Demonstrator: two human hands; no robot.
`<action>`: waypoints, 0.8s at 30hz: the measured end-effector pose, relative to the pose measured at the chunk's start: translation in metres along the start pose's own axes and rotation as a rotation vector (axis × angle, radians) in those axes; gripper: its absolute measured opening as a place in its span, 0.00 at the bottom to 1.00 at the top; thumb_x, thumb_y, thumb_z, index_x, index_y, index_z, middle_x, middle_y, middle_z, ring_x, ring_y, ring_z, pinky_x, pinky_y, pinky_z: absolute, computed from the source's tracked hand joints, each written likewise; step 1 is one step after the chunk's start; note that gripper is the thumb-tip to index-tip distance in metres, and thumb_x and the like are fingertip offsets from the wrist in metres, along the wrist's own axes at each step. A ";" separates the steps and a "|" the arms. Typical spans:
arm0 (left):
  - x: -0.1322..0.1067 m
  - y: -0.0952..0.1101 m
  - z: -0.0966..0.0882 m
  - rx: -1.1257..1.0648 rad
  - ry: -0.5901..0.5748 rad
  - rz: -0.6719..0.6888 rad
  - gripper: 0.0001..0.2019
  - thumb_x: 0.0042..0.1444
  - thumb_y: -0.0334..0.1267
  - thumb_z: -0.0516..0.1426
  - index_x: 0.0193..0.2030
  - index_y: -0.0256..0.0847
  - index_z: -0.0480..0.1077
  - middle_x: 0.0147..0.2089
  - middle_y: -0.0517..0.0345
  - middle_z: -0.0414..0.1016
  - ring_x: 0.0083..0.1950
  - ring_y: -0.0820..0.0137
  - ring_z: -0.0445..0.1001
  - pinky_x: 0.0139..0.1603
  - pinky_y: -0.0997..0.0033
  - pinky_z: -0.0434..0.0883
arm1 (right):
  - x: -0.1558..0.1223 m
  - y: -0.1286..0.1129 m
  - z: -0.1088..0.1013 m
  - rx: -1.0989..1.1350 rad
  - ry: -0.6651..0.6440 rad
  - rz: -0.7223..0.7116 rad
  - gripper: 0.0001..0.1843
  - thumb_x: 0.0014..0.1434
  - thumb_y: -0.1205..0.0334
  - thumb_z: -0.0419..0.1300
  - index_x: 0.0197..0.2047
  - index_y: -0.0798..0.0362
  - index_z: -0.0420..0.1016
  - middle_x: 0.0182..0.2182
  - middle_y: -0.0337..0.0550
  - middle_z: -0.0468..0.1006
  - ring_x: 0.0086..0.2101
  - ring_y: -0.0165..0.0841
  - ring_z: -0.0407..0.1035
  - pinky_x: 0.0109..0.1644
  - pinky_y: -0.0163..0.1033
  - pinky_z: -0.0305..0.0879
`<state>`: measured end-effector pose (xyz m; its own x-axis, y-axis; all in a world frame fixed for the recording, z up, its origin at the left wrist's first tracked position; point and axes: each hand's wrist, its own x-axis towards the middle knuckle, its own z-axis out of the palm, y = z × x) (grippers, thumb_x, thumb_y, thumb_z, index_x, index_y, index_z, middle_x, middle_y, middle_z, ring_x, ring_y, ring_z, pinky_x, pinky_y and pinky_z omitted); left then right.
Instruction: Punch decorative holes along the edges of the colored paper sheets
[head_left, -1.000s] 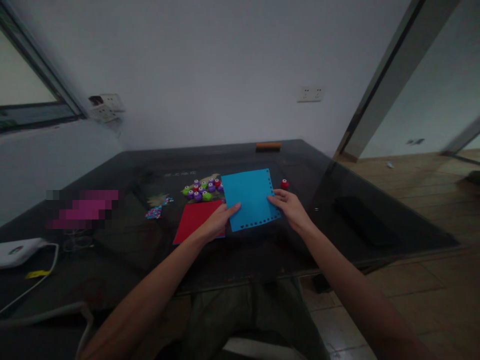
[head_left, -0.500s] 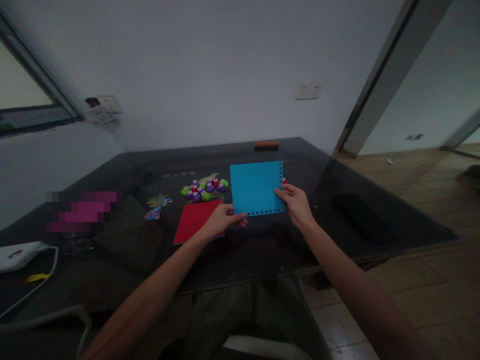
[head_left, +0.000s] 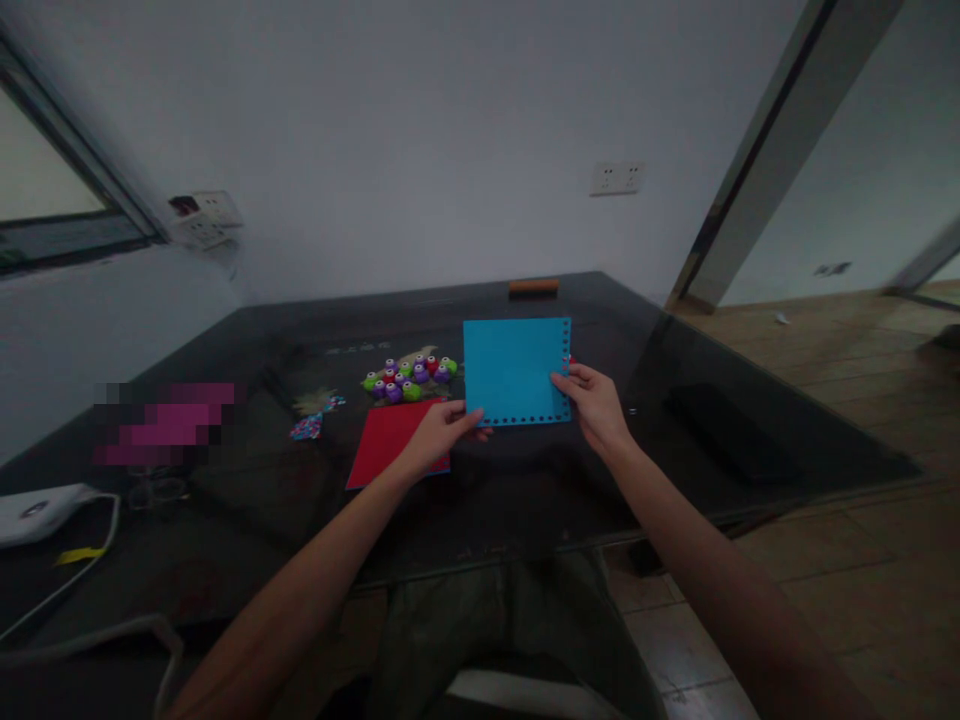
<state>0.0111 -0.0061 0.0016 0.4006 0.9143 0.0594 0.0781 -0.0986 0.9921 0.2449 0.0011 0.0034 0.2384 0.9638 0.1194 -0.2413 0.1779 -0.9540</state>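
Fronting a pale wall (head_left: 420, 150), the dark table (head_left: 517, 500) spreads beneath blue card (head_left: 514, 368).

Red object (head_left: 572, 359) mostly hidden behind the blue sheet (head_left: 514, 370), white device (head_left: 41, 512) cut off at left edge, lettering (head_left: 358, 348) illegible.

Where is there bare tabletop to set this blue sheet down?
Bare: the table nearest the person, bordered by the red sheet, right forearm and near edge; also the strip behind the eyed toys, left of the brown bar. Crowded: left of the blue sheet, where the left hand, red sheet and toys bunch together.
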 end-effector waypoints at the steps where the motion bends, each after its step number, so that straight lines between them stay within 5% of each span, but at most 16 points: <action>1: 0.001 -0.001 0.000 -0.005 0.005 0.003 0.18 0.49 0.50 0.60 0.34 0.34 0.73 0.32 0.50 0.78 0.31 0.67 0.75 0.36 0.68 0.71 | 0.000 0.000 0.000 0.000 0.003 -0.001 0.19 0.34 0.54 0.72 0.30 0.52 0.74 0.25 0.38 0.77 0.25 0.31 0.69 0.34 0.40 0.68; 9: 0.000 0.003 0.000 0.008 0.040 0.020 0.13 0.49 0.46 0.62 0.27 0.35 0.73 0.27 0.53 0.78 0.27 0.70 0.73 0.34 0.71 0.69 | -0.001 -0.002 0.001 -0.020 0.016 -0.014 0.18 0.35 0.52 0.71 0.28 0.51 0.73 0.24 0.38 0.76 0.24 0.31 0.68 0.33 0.41 0.67; 24: -0.002 0.009 0.004 -0.080 0.035 -0.008 0.11 0.48 0.43 0.63 0.29 0.35 0.73 0.27 0.55 0.77 0.26 0.71 0.73 0.33 0.72 0.69 | 0.000 -0.003 -0.002 -0.064 0.045 -0.016 0.19 0.36 0.49 0.70 0.28 0.51 0.73 0.23 0.36 0.74 0.23 0.30 0.65 0.31 0.39 0.66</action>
<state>0.0145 -0.0103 0.0103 0.3684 0.9281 0.0535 0.0073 -0.0604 0.9981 0.2475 -0.0003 0.0059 0.2840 0.9508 0.1234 -0.1770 0.1785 -0.9679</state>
